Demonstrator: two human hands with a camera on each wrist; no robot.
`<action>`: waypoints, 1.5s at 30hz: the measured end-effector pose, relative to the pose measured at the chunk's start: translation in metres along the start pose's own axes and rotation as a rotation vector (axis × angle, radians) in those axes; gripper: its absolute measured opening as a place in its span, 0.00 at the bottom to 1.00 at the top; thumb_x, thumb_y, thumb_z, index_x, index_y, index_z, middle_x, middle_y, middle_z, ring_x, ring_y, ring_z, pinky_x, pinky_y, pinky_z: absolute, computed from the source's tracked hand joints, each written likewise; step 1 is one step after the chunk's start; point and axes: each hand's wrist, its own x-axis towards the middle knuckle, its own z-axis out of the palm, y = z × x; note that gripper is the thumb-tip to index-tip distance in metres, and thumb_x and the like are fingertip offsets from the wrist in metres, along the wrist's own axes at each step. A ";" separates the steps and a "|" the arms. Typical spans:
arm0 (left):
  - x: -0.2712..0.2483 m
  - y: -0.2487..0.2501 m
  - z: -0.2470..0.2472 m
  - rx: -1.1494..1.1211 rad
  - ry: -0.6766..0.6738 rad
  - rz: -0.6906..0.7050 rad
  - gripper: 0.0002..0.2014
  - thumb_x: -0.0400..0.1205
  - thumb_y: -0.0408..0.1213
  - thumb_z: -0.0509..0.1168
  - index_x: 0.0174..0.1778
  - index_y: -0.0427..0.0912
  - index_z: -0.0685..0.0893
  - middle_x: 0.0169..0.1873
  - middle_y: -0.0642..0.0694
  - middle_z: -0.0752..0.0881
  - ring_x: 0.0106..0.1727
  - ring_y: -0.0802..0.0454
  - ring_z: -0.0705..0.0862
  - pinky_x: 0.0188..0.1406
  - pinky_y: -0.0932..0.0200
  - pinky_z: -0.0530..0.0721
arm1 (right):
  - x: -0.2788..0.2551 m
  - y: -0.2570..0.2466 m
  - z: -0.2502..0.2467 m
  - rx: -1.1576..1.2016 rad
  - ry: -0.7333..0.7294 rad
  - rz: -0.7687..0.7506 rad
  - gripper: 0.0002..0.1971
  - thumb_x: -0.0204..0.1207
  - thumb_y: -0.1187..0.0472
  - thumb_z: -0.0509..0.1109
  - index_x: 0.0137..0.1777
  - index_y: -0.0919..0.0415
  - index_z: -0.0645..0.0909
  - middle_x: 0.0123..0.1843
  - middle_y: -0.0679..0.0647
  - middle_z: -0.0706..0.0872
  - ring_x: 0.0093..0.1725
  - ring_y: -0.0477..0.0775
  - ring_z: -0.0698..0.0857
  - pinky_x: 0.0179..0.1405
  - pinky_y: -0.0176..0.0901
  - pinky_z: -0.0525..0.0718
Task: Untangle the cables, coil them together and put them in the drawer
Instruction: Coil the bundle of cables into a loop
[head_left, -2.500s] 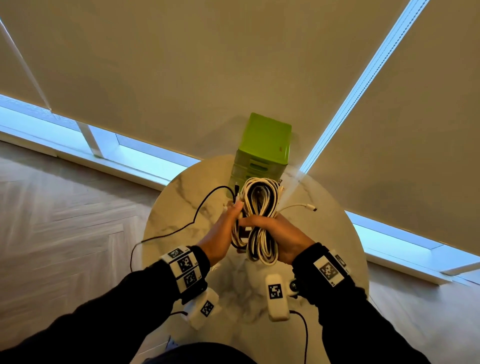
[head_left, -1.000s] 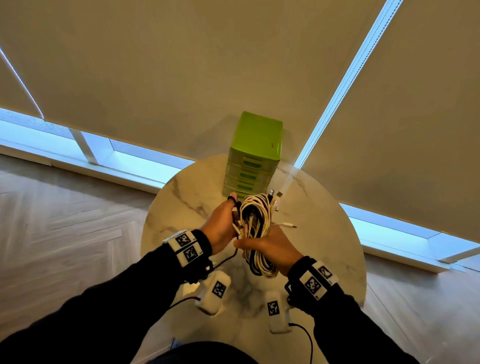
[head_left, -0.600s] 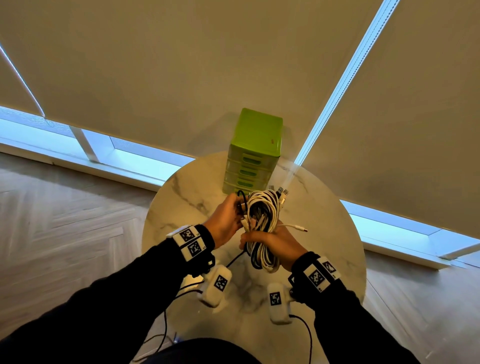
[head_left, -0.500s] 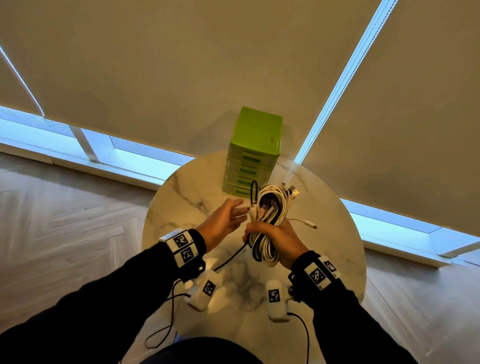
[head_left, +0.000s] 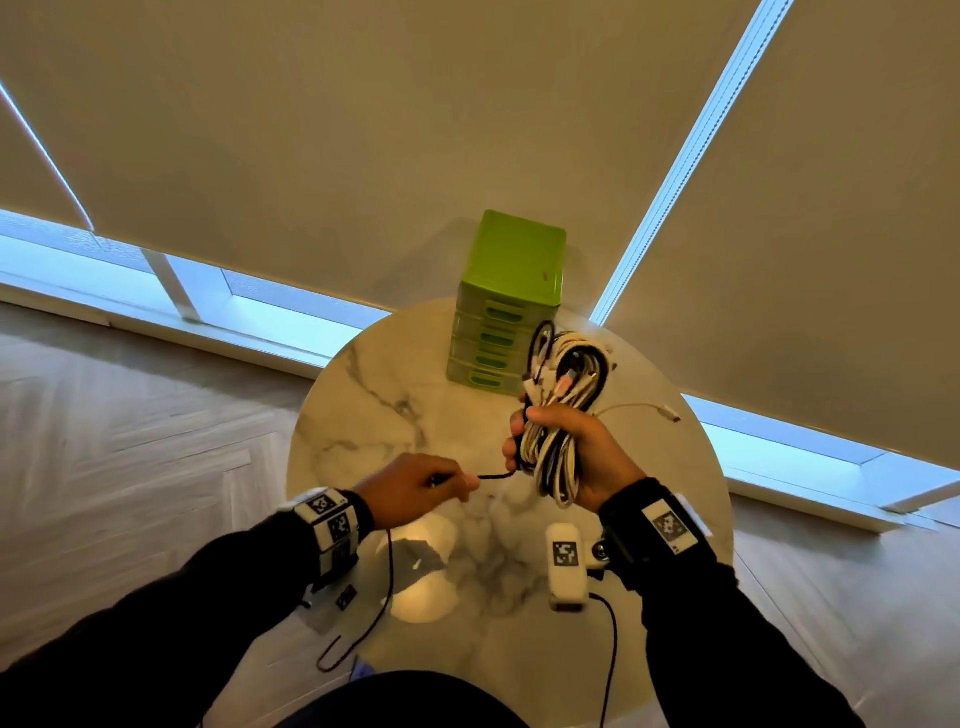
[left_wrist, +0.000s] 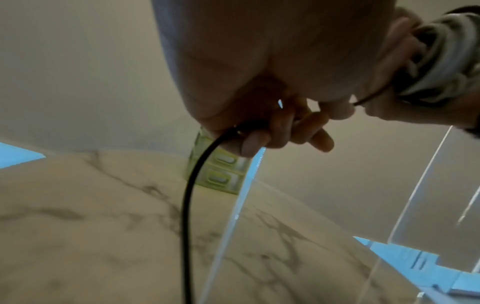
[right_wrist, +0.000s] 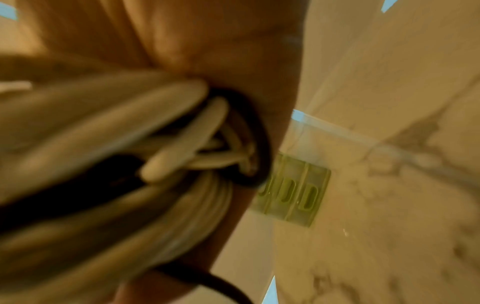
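Right hand (head_left: 582, 457): gripping the coiled bundle (head_left: 558, 410), at 12 o'clock from it the drawer unit (head_left: 506, 312).
Left hand (head_left: 415, 488): pinching the black cable (head_left: 493, 475).
Risk: the taut pull is likely loosening loops.

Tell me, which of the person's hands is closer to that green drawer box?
Right. The right hand holds the cable bundle up just in front of the green drawer box, the coil's top overlapping it. The left hand sits farther back, pulling a black cable.

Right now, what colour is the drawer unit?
Lime green drawer unit; clearest in the head view.
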 end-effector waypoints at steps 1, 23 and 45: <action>0.000 -0.007 -0.011 0.050 0.061 -0.002 0.18 0.81 0.64 0.66 0.39 0.53 0.89 0.32 0.60 0.85 0.36 0.61 0.81 0.41 0.64 0.78 | -0.002 -0.002 -0.003 -0.077 0.013 0.033 0.06 0.71 0.65 0.71 0.42 0.69 0.85 0.38 0.64 0.83 0.37 0.64 0.86 0.41 0.55 0.86; 0.045 0.063 0.011 -1.262 0.428 -0.277 0.19 0.87 0.44 0.57 0.36 0.42 0.86 0.32 0.44 0.88 0.36 0.53 0.87 0.34 0.58 0.83 | 0.014 0.058 -0.007 -0.913 0.237 0.024 0.22 0.56 0.44 0.85 0.49 0.50 0.90 0.45 0.51 0.93 0.45 0.55 0.93 0.53 0.60 0.90; 0.036 0.078 -0.006 -1.063 0.290 -0.168 0.23 0.92 0.53 0.50 0.72 0.40 0.77 0.64 0.45 0.85 0.65 0.52 0.84 0.65 0.53 0.81 | 0.014 0.056 -0.012 -0.407 0.301 -0.118 0.20 0.64 0.67 0.79 0.58 0.60 0.87 0.52 0.59 0.92 0.56 0.62 0.90 0.63 0.63 0.86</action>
